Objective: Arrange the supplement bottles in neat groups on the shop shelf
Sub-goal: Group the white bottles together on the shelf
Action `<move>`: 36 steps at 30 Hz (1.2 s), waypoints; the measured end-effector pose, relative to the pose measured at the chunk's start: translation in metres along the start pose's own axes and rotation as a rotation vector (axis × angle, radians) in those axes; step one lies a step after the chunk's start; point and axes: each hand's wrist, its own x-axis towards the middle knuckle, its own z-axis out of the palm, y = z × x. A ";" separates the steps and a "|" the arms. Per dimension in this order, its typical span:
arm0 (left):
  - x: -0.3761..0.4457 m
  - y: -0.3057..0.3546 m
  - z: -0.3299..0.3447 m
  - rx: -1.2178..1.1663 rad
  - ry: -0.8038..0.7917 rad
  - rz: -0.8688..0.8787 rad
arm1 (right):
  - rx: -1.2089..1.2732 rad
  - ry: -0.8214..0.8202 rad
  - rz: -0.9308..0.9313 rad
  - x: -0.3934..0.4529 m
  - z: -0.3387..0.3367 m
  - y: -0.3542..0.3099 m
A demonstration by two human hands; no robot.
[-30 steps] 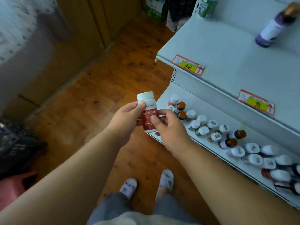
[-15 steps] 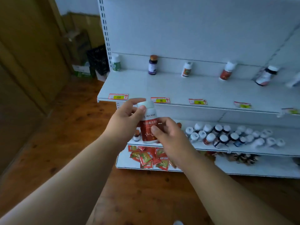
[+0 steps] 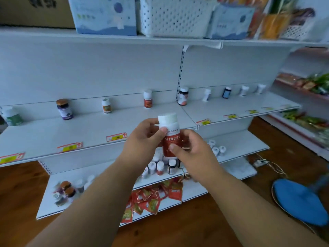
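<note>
Red-labelled, white-capped bottle (image 3: pixel 170 138): upright, before the middle shelf (image 3: pixel 89 132) edge, pinched by left hand (image 3: pixel 144 139) at the neck and right hand (image 3: pixel 192 152) at the label. Shelf: single bottles well apart along the back, bare front. Since earlier: view raised, top shelf baskets (image 3: pixel 175 16) now seen; grip unchanged.

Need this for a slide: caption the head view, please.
Both hands, left and right, hold a red-labelled bottle before the sparsely stocked shelf.

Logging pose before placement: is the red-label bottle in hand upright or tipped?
Near upright, leaning slightly: the red-label bottle has its white cap on top, label text level, held by the left hand and right hand.
</note>
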 end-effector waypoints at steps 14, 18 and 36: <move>0.160 -0.051 0.030 0.236 -0.060 0.000 | 0.018 -0.014 0.051 0.186 -0.034 0.059; 0.214 -0.063 0.020 0.251 -0.112 -0.065 | -0.039 -0.004 0.089 0.248 -0.028 0.065; 0.370 -0.153 0.036 0.564 0.442 -0.366 | -0.302 -0.318 0.021 0.454 0.031 0.156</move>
